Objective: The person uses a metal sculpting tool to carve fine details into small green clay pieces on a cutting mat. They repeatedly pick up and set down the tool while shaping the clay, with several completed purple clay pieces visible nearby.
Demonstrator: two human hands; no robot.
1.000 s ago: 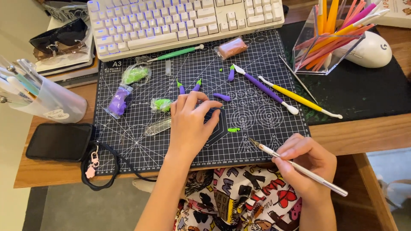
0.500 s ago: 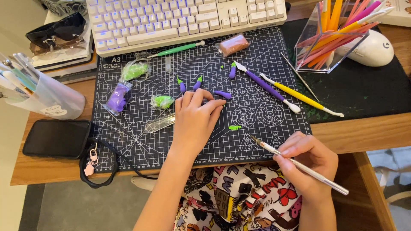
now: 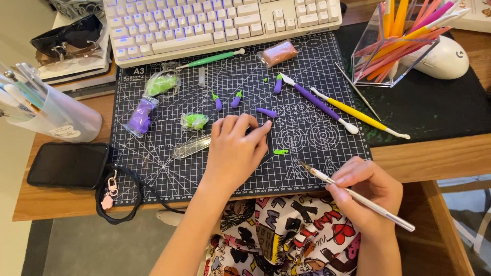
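My left hand [image 3: 236, 148] lies palm down on a black gridded cutting mat [image 3: 327, 153], fingers together, covering a dark piece under it. Small purple clay eggplants with green tops lie just beyond the fingertips: one [image 3: 218, 102], another [image 3: 236, 98], and a plain purple roll [image 3: 266, 112]. A flat green clay bit [image 3: 280, 152] sits to the right of the hand. My right hand [image 3: 365, 191] hovers at the desk's near edge, gripping a thin silver craft knife [image 3: 353, 196] with its tip pointing up-left over the mat.
Purple [image 3: 313, 101], yellow [image 3: 358, 115] and green [image 3: 212, 59] sculpting tools and wrapped clay lumps [image 3: 140, 116] lie on the mat. A white keyboard [image 3: 220, 23], acrylic tool holder [image 3: 394, 43], mouse [image 3: 442, 59], pen cup [image 3: 48, 112] and black phone [image 3: 69, 164] surround it.
My left hand has slid slightly toward the mat's near edge, still flat. My right hand keeps the knife in much the same place.
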